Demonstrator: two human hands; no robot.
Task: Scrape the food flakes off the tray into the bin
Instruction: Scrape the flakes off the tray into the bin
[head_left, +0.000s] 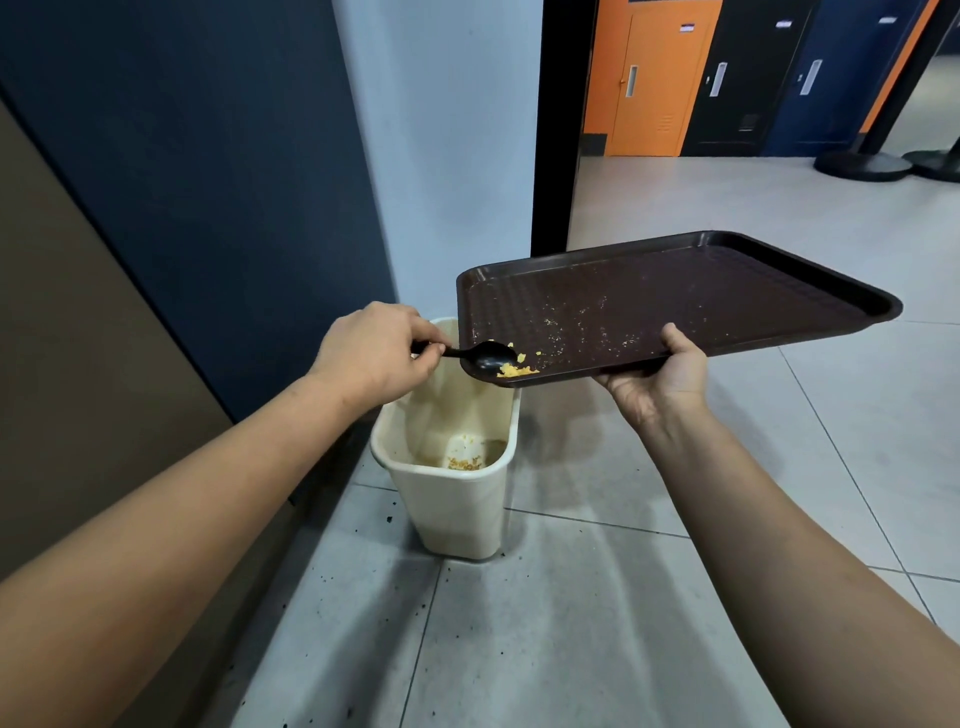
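A dark brown tray (727, 291) is held tilted, its near left corner low over a cream bin (457, 509). My right hand (660, 379) grips the tray's near edge from below, thumb on top. My left hand (379, 353) is shut on the handle of a black spoon (488, 357), whose bowl rests on the tray's low corner. Yellow food flakes (514, 370) are heaped beside the spoon bowl at the rim. Fine crumbs are scattered across the middle of the tray. More yellow flakes (462, 463) lie at the bottom of the bin.
The bin stands on a grey tiled floor (597, 597) against a dark blue wall panel (208, 182). Dark specks dot the floor by the wall. A black door frame (558, 130) stands behind, with orange and dark lockers and stanchion bases at the back right.
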